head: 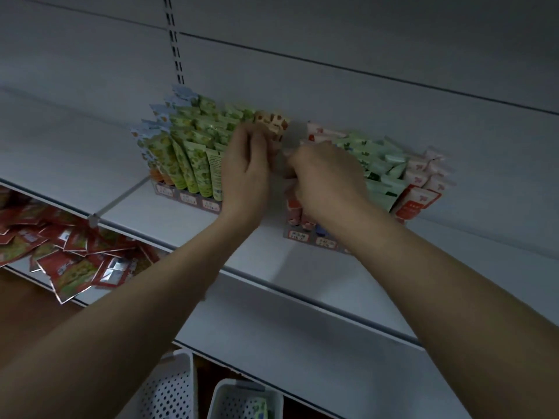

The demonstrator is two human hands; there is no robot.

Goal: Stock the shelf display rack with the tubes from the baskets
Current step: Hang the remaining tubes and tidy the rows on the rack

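Left hand (pixel 246 173): pinches the orange-patterned tube (pixel 273 124) at frame centre.
Right hand (pixel 328 182): fingers curled among the rack (pixel 193 200) tubes; contents cannot be told.
Technique: seat the tube upright in the centre gap.
Baskets (pixel 242 397): lower centre.

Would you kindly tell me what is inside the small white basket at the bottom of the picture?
One green-patterned tube shows inside the small white basket, near its right side. The picture's bottom edge cuts off the rest of its inside.
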